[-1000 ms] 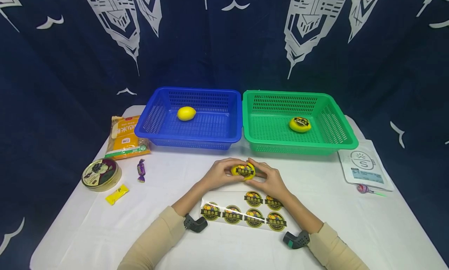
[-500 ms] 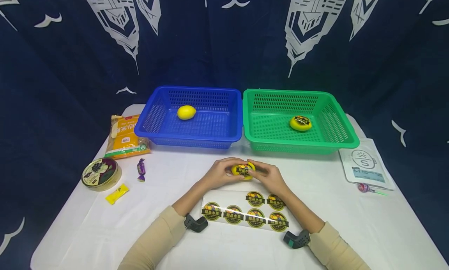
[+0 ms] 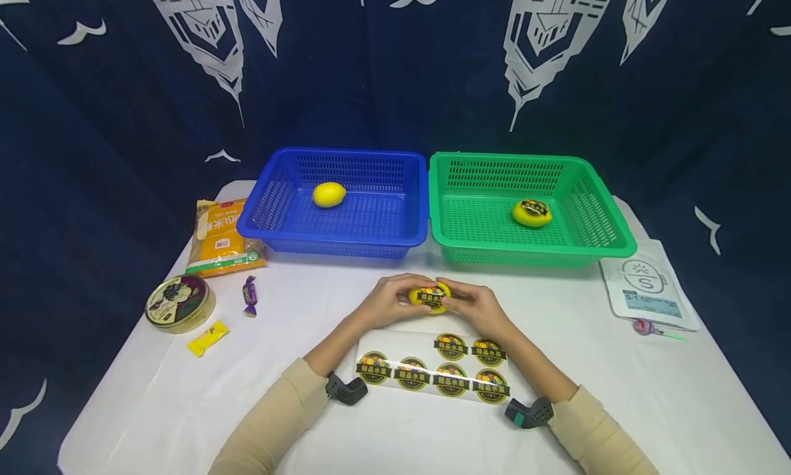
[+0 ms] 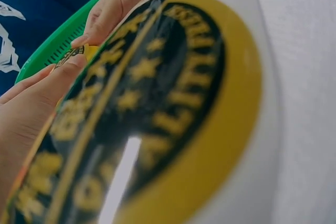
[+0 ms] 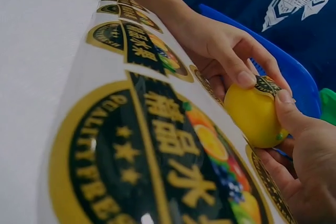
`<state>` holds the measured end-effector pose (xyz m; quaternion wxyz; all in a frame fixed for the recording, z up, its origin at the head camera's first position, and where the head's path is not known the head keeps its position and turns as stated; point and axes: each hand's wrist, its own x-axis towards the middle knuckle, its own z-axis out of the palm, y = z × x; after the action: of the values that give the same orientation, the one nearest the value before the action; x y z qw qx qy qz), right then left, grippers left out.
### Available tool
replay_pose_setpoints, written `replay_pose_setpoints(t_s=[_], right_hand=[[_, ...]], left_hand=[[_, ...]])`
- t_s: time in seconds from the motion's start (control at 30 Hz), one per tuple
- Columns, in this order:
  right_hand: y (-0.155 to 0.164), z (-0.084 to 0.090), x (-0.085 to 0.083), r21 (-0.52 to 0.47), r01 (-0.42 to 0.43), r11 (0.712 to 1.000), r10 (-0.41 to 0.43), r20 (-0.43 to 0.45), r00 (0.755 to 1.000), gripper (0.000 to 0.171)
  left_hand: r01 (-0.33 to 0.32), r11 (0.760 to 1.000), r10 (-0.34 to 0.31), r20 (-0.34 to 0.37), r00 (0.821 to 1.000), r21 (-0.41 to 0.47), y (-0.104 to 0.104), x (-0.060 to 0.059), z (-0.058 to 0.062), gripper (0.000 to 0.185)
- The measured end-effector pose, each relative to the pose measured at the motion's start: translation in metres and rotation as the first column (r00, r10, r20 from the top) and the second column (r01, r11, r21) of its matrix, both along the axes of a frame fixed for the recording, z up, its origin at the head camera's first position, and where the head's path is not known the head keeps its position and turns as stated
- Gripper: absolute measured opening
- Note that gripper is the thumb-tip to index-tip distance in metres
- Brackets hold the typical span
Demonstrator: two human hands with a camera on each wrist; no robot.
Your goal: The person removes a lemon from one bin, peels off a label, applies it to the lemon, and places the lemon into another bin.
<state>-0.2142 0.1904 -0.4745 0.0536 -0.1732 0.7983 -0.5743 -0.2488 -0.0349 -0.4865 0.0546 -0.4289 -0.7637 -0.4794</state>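
Between both hands, above the table's middle, is a yellow lemon [image 3: 423,310] with a round black-and-gold sticker [image 3: 430,296] on its upper side. My left hand [image 3: 392,302] grips its left end between thumb and fingers. From the other side my right hand [image 3: 480,309] holds the lemon, its thumb on the sticker's right edge. In the right wrist view, the lemon's bare yellow side [image 5: 251,116] shows, with both thumbs by the sticker. Just nearer than the hands lies a white sheet [image 3: 395,342] bearing several matching stickers [image 3: 451,380].
A blue basket [image 3: 334,243] holds one plain lemon [image 3: 329,194]. Beside it, a green basket [image 3: 531,257] holds a stickered lemon [image 3: 531,213]. At left are an orange food bag [image 3: 222,245], a round tin [image 3: 179,303] and two wrapped candies; at right, a white pouch [image 3: 645,283] and lollipop [image 3: 644,327].
My right thumb has moved from the lemon's lower edge up onto the sticker, then to its right edge. The left hand keeps its grip in place.
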Motion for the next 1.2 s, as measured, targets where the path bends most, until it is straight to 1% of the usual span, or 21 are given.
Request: replay_pose_setpoints(t_s=[0.17,0.27,0.37,0.43,0.5,0.53,0.6,0.63,0.67,0.7,0.77,0.8,0.83,0.9,1.03,1.1,1.2], right_hand=[[-0.001,0.016,0.007,0.002,-0.035,0.999,0.035,-0.015,0.999,0.043],[0.000,0.018,0.008,0.014,-0.051,0.999,0.051,-0.011,0.999,0.043],[0.003,0.017,0.006,0.047,-0.077,0.996,0.079,-0.043,0.996,0.042],[0.008,0.011,0.003,0.067,-0.082,0.994,0.086,-0.063,0.994,0.043],[0.014,0.005,0.001,0.062,-0.072,0.996,0.077,-0.074,0.994,0.043],[0.016,0.002,0.000,0.042,-0.055,0.998,0.059,-0.092,0.994,0.041],[0.018,0.007,0.004,-0.009,0.019,1.000,-0.020,-0.167,0.986,0.033],[0.018,0.012,0.007,-0.049,0.067,0.997,-0.076,-0.218,0.973,0.027],[0.017,0.017,0.010,-0.097,0.118,0.988,-0.140,-0.273,0.952,0.022],[0.017,0.022,0.013,-0.141,0.176,0.974,-0.214,-0.334,0.918,0.018],[0.018,0.033,0.019,-0.227,0.300,0.926,-0.371,-0.415,0.831,0.013],[0.020,0.034,0.020,-0.276,0.345,0.897,-0.436,-0.430,0.791,0.015],[0.023,0.035,0.019,-0.317,0.389,0.865,-0.497,-0.433,0.752,0.017],[0.031,0.038,0.018,-0.384,0.468,0.796,-0.600,-0.404,0.690,0.023],[0.046,0.045,0.011,-0.464,0.596,0.655,-0.748,-0.283,0.601,0.034],[0.054,0.047,0.007,-0.503,0.634,0.587,-0.795,-0.212,0.568,0.036],[0.064,0.046,0.000,-0.596,0.650,0.471,-0.842,-0.086,0.532,0.035]], left_hand=[[0.000,1.000,0.000,-0.005,1.000,0.004,0.001,0.001,0.001,0.045],[0.013,1.000,-0.013,-0.015,1.000,0.005,0.001,0.001,0.001,0.045],[0.024,1.000,-0.024,-0.016,1.000,0.002,0.001,0.000,0.001,0.044],[0.025,1.000,-0.025,-0.008,1.000,0.000,0.000,0.000,0.000,0.044],[0.022,1.000,-0.022,0.009,1.000,-0.006,0.001,0.001,0.001,0.043],[0.017,1.000,-0.017,0.017,1.000,-0.012,0.001,0.001,0.002,0.043],[0.004,1.000,-0.003,0.037,0.999,-0.025,0.001,0.002,0.002,0.042],[-0.003,0.999,0.004,0.044,0.999,-0.034,0.002,0.003,0.003,0.042],[-0.011,0.999,0.013,0.047,0.999,-0.042,0.001,0.003,0.003,0.042],[-0.019,0.999,0.021,0.048,0.999,-0.051,0.001,0.003,0.004,0.042],[-0.029,0.998,0.032,0.048,0.998,-0.058,0.001,0.004,0.003,0.041],[-0.030,0.998,0.032,0.046,0.998,-0.058,0.001,0.004,0.003,0.041],[-0.030,0.998,0.033,0.046,0.998,-0.057,0.001,0.004,0.003,0.041],[-0.027,0.998,0.030,0.048,0.998,-0.054,0.002,0.004,0.002,0.041],[-0.025,0.999,0.027,0.045,0.999,-0.048,0.001,0.003,0.001,0.042],[-0.024,0.999,0.026,0.042,0.999,-0.042,0.001,0.003,0.001,0.042],[-0.016,0.999,0.017,0.047,0.999,-0.029,0.002,0.003,0.000,0.043]])
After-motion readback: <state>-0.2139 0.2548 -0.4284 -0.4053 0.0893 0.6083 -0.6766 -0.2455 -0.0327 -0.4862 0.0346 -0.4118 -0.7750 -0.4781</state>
